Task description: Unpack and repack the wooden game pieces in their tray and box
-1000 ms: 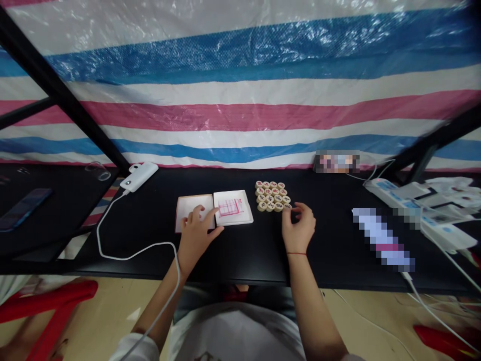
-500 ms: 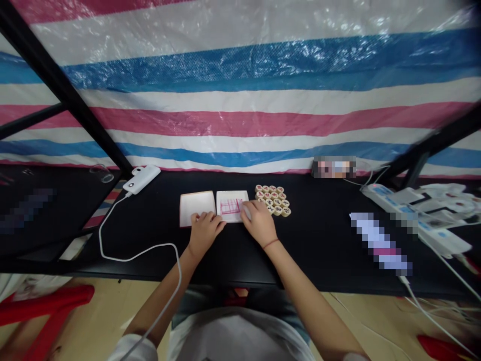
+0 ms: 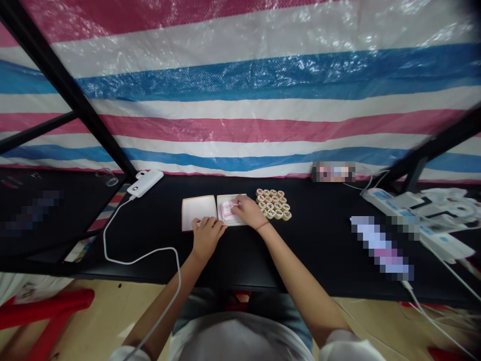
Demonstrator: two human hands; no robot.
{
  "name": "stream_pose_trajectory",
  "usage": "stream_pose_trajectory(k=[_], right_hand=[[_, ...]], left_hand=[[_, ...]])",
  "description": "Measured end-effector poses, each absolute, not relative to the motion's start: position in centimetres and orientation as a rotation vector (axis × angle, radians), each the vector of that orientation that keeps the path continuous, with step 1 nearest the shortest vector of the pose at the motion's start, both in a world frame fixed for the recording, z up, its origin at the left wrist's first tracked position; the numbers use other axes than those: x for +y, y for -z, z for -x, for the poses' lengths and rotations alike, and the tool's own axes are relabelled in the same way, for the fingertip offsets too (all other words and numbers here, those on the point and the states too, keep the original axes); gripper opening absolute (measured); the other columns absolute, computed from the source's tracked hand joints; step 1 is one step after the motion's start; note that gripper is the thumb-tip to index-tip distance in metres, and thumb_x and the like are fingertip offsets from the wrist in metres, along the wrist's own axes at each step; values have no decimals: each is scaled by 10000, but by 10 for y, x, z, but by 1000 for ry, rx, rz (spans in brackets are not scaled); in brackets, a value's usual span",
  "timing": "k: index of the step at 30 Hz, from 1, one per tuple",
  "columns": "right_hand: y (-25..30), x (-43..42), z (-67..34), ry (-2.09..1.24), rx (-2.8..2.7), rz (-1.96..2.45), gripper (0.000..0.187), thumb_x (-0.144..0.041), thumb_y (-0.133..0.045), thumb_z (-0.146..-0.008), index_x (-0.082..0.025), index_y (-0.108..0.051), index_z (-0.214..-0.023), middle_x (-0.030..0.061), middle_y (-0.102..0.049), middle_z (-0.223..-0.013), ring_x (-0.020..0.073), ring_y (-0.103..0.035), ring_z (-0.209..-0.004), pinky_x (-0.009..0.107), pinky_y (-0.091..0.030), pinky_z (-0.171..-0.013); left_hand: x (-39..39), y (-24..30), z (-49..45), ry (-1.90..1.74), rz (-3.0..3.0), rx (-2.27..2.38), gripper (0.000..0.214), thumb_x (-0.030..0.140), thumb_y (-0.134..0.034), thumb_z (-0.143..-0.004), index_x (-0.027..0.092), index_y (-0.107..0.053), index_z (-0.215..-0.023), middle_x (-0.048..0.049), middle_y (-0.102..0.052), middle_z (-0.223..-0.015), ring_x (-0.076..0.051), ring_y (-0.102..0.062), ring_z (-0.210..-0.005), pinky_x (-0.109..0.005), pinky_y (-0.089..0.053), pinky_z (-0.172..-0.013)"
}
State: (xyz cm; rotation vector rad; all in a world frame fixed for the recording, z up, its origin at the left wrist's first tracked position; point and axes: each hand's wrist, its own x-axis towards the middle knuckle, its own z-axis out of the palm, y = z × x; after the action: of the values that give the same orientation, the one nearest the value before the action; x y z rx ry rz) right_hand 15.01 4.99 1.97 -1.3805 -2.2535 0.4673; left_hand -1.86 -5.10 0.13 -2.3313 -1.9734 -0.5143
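Note:
Two white box halves lie side by side on the black table [image 3: 240,255]. The left half [image 3: 199,211] is plain white inside. The right half [image 3: 227,209] holds a folded sheet printed with a pink grid. My left hand [image 3: 206,235] rests at the front edge of the two halves, fingers curled against them. My right hand [image 3: 248,212] lies over the right half, fingers pinched on the pink-grid sheet. Just right of it, several round wooden chess pieces [image 3: 273,203] are packed flat in rows.
A white power bank [image 3: 145,182] with a white cable [image 3: 124,260] lies at the back left. Power strips and plugs [image 3: 417,213] crowd the right side. A striped tarp [image 3: 240,100] hangs behind the table. A red stool [image 3: 45,311] stands at the lower left.
My right hand left the chess pieces, crossed left onto the right box half and now pinches the grid sheet. My left hand stayed at the boxes' front edge.

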Motion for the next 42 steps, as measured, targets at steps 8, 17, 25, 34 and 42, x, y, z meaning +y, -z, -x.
stream_pose_trajectory(k=[8, 17, 25, 34, 42], right_hand=[[-3, -25, -260, -661, -1748, 1585, 289, -355, -576, -801, -198, -559, -1043, -11, -573, -721, 155, -501, -607, 268, -406, -598], [15, -55, -244, 73, -2054, 1739, 285, -378, -510, -911, -233, -683, -1086, 111, -605, -1129, 243, -506, -952, 325, -374, -721], [14, -50, -260, -17, -2083, 1723, 239, -324, -547, -897, -255, -695, -1070, 56, -652, -1167, 241, -515, -1029, 324, -399, -756], [-11, -31, -226, -91, -2062, 1478, 201, -285, -538, -907, -182, -703, -956, 81, -697, -1005, 221, -575, -932, 336, -413, -846], [-13, -10, -169, -301, -2491, 1290, 190, -244, -519, -921, -174, -672, -833, 50, -670, -818, 162, -602, -784, 266, -400, -727]], left_hand=[[-49, 2, 19, 595, 2279, -1877, 192, 349, -515, -944, 245, -656, -864, -13, -666, -845, -208, -575, -879, -429, -254, -903], [-42, 2, 22, 594, 2291, -1795, 205, 352, -529, -935, 222, -653, -836, -32, -668, -832, -211, -580, -851, -418, -258, -881], [-17, 9, 26, 611, 2300, -1721, 205, 359, -536, -931, 224, -659, -838, -29, -665, -830, -207, -576, -825, -405, -260, -852], [-3, 12, 25, 586, 2323, -1647, 244, 366, -517, -936, 223, -678, -822, -34, -636, -786, -190, -553, -782, -393, -257, -871], [2, 17, 28, 579, 2347, -1576, 213, 347, -530, -932, 228, -671, -826, -22, -631, -787, -178, -554, -769, -398, -256, -867]])
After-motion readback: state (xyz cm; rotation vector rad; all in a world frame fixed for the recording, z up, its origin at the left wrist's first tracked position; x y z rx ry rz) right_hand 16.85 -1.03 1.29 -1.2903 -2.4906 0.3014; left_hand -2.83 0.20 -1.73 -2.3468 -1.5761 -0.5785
